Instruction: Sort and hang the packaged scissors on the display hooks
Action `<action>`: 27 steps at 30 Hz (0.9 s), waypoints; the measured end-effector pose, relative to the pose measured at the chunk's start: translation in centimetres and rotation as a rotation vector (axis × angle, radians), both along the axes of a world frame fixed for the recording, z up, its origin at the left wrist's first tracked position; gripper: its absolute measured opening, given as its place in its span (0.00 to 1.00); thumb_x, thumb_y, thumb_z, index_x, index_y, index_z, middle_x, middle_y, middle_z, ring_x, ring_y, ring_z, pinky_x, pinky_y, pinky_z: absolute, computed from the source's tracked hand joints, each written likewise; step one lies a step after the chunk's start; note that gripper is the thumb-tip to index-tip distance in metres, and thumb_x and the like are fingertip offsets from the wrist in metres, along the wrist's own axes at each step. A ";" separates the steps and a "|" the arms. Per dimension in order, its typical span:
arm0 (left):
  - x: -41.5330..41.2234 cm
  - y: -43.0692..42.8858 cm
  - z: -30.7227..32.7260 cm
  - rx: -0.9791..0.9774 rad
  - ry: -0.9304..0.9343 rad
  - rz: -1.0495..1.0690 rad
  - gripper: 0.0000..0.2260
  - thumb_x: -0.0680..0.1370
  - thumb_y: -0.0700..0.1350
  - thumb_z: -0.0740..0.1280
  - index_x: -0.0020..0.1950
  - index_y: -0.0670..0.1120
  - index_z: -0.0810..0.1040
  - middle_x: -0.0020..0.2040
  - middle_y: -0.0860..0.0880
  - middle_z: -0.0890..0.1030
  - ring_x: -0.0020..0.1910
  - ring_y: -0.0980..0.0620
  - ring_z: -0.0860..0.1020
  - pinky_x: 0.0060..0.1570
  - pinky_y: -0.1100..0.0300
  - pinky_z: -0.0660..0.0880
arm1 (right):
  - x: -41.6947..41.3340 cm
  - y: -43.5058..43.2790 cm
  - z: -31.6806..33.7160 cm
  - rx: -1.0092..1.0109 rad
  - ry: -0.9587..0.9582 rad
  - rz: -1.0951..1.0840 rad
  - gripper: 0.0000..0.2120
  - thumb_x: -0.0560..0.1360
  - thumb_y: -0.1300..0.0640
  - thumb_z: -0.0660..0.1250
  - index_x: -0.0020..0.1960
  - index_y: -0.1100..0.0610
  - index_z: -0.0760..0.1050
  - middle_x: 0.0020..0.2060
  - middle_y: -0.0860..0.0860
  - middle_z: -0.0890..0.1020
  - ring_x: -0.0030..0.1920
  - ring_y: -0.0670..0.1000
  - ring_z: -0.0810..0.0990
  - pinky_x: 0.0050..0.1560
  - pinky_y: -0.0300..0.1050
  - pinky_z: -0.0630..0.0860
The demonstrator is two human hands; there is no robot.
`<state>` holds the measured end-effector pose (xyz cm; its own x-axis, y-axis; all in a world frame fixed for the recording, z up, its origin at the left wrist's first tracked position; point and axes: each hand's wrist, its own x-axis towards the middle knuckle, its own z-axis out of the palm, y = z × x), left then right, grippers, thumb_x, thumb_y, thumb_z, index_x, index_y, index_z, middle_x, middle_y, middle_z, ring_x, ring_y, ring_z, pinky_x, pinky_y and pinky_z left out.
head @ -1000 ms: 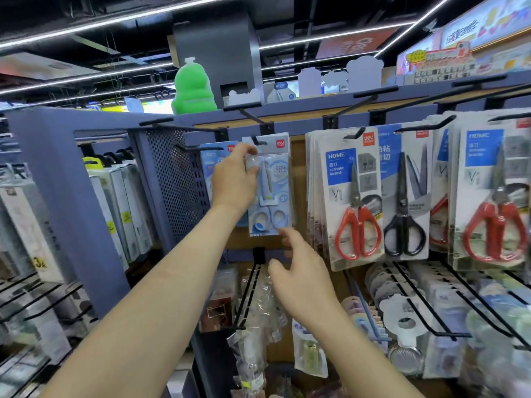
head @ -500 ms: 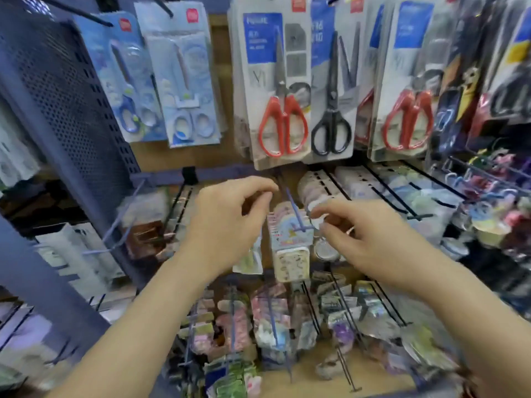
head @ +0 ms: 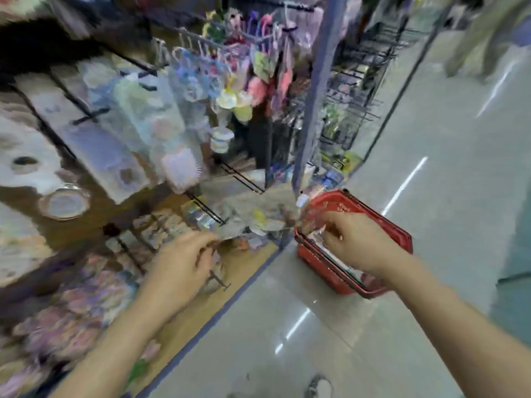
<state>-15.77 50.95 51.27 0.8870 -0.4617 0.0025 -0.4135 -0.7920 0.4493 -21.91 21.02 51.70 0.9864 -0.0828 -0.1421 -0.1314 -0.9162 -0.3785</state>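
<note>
Likely more packs to hang: right grip [head: 353,239] reaches into red basket [head: 316,262], pinch unclear; left grip [head: 184,265] loosely curled, empty.

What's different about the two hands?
The left hand is in front of the shelf hooks; the right hand is over the red basket on the floor. The right hand is also farther forward than the left hand. Both have curled fingers, and the picture is too blurry to tell whether either holds anything.
</note>
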 end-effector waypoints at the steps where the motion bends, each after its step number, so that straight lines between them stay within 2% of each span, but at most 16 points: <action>1: 0.0 -2.1 -1.4 0.000 0.040 0.002 0.12 0.80 0.40 0.64 0.61 0.50 0.81 0.57 0.52 0.81 0.55 0.49 0.79 0.52 0.55 0.75 | -1.6 -2.5 -1.5 0.020 0.024 -0.081 0.14 0.76 0.55 0.60 0.58 0.52 0.78 0.49 0.54 0.85 0.51 0.59 0.82 0.48 0.52 0.77; 4: -0.1 -8.3 -5.5 0.022 0.146 -0.016 0.11 0.80 0.41 0.65 0.60 0.49 0.82 0.58 0.51 0.82 0.54 0.49 0.80 0.54 0.55 0.75 | -6.5 -9.2 -5.6 0.090 0.112 -0.323 0.16 0.77 0.59 0.63 0.63 0.52 0.78 0.50 0.54 0.86 0.52 0.58 0.82 0.48 0.47 0.75; 7: -0.4 -14.4 -9.4 0.046 0.204 -0.058 0.11 0.78 0.38 0.66 0.58 0.47 0.83 0.57 0.48 0.83 0.53 0.47 0.80 0.55 0.56 0.74 | -10.5 -14.6 -9.5 0.186 0.138 -0.497 0.16 0.77 0.58 0.65 0.64 0.51 0.77 0.50 0.52 0.85 0.53 0.56 0.83 0.50 0.47 0.77; 10: 0.0 -20.3 -12.6 0.086 0.250 -0.127 0.10 0.78 0.38 0.66 0.57 0.45 0.83 0.55 0.46 0.83 0.53 0.46 0.80 0.51 0.58 0.72 | -13.2 -18.8 -12.5 0.241 0.179 -0.664 0.16 0.79 0.58 0.65 0.66 0.53 0.75 0.56 0.51 0.83 0.55 0.55 0.82 0.48 0.43 0.72; 14: 2.0 -27.5 -16.7 0.099 0.341 -0.142 0.12 0.79 0.40 0.65 0.61 0.47 0.81 0.55 0.48 0.83 0.50 0.47 0.80 0.51 0.56 0.74 | -14.1 -23.1 -16.7 0.328 0.204 -0.839 0.18 0.79 0.59 0.65 0.69 0.57 0.72 0.59 0.58 0.81 0.55 0.58 0.81 0.51 0.45 0.72; 19: 7.3 -36.4 -23.5 0.152 0.392 -0.249 0.14 0.79 0.39 0.63 0.63 0.48 0.79 0.58 0.48 0.81 0.54 0.48 0.79 0.54 0.54 0.74 | -10.7 -27.2 -22.8 0.394 0.259 -0.970 0.19 0.80 0.57 0.64 0.70 0.56 0.71 0.62 0.57 0.79 0.56 0.57 0.81 0.54 0.45 0.72; 23: 13.0 -43.9 -31.3 0.192 0.454 -0.315 0.15 0.79 0.39 0.63 0.64 0.46 0.78 0.61 0.46 0.80 0.58 0.46 0.78 0.57 0.55 0.73 | -5.2 -30.4 -29.4 0.414 0.282 -1.018 0.18 0.80 0.58 0.65 0.69 0.58 0.73 0.60 0.55 0.80 0.53 0.55 0.80 0.54 0.45 0.73; 25: 15.8 -47.4 -36.4 0.240 0.476 -0.346 0.16 0.78 0.38 0.63 0.65 0.46 0.77 0.61 0.44 0.79 0.59 0.44 0.77 0.56 0.55 0.71 | -2.2 -32.2 -34.2 0.413 0.307 -1.026 0.18 0.80 0.58 0.65 0.69 0.59 0.73 0.61 0.57 0.81 0.58 0.58 0.79 0.58 0.48 0.73; 27: 17.9 -50.2 -41.6 0.309 0.491 -0.397 0.17 0.77 0.37 0.64 0.66 0.44 0.76 0.61 0.42 0.79 0.60 0.42 0.76 0.56 0.54 0.70 | 0.4 -33.8 -39.5 0.421 0.374 -1.026 0.21 0.80 0.58 0.65 0.71 0.60 0.71 0.65 0.59 0.78 0.64 0.59 0.77 0.62 0.46 0.70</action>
<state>2.17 0.80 9.68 0.5160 -0.6662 -0.5385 -0.5048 -0.7443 0.4372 -21.54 -12.82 12.24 0.3753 -0.6930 -0.6156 -0.9042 -0.1275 -0.4077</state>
